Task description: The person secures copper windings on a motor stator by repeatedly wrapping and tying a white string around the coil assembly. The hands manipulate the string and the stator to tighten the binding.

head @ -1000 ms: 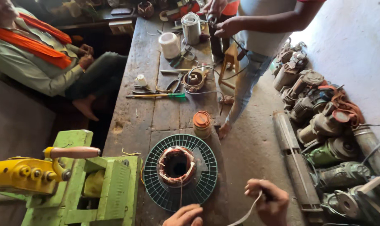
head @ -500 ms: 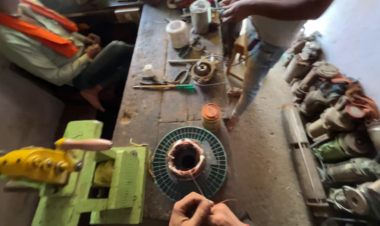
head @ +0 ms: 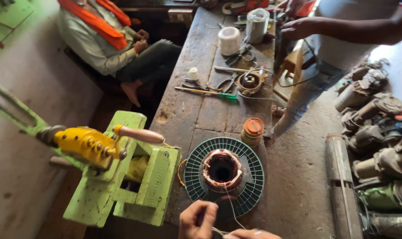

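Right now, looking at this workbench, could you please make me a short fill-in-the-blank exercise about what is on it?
1. The copper-wound stator rests on a round ____ fan grille.
2. The small jar behind the grille has an ____ lid.
3. The left hand and right hand hold a thin ____ leading to the stator.
4. The green winding machine has a ____ crank housing.

Missing words: green; orange; wire; yellow

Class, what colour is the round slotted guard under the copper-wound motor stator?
Teal green; the guard shows best in the head view.
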